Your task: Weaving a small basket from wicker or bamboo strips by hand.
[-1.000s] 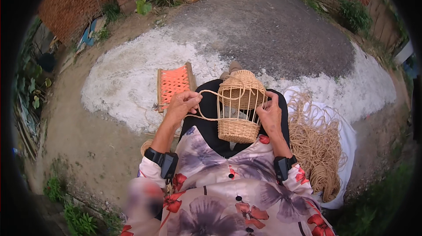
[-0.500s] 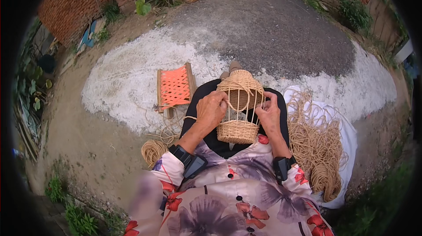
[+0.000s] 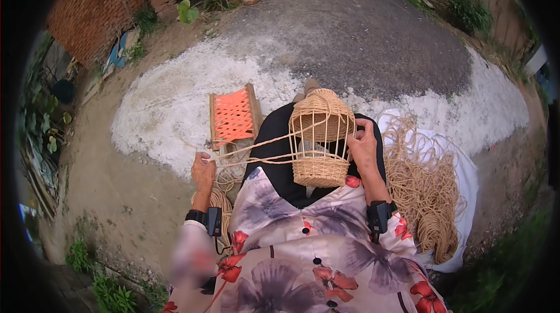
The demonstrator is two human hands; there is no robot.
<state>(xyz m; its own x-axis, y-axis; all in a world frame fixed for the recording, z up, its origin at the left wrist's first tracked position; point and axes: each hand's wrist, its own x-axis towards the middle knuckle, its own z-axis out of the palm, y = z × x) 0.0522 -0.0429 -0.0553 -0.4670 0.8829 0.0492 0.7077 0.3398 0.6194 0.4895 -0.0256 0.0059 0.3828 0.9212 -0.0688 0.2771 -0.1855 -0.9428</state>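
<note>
A tan woven basket (image 3: 319, 172) lies across my lap, with a tightly woven band at the near end, a woven dome at the far end and bare upright stakes between them. My right hand (image 3: 363, 145) grips the basket's right side at the stakes, its fingertips partly hidden behind them. Out to the left, my left hand (image 3: 203, 169) is closed on a tan cord (image 3: 256, 158). Two strands of that cord stretch from the hand to the basket, one reaching up toward the dome and one toward the lower band.
A small wooden stool with an orange woven seat (image 3: 233, 116) stands ahead on the left. A coil of cord (image 3: 219, 201) lies beside my left forearm. On my right, a heap of loose cord (image 3: 423, 187) rests on a white cloth (image 3: 466, 182). Brick walls (image 3: 87, 9) rise farther off.
My left hand has moved from the basket's left side out to the left, drawing the cord into two long strands. My right hand stays at the basket's right side.
</note>
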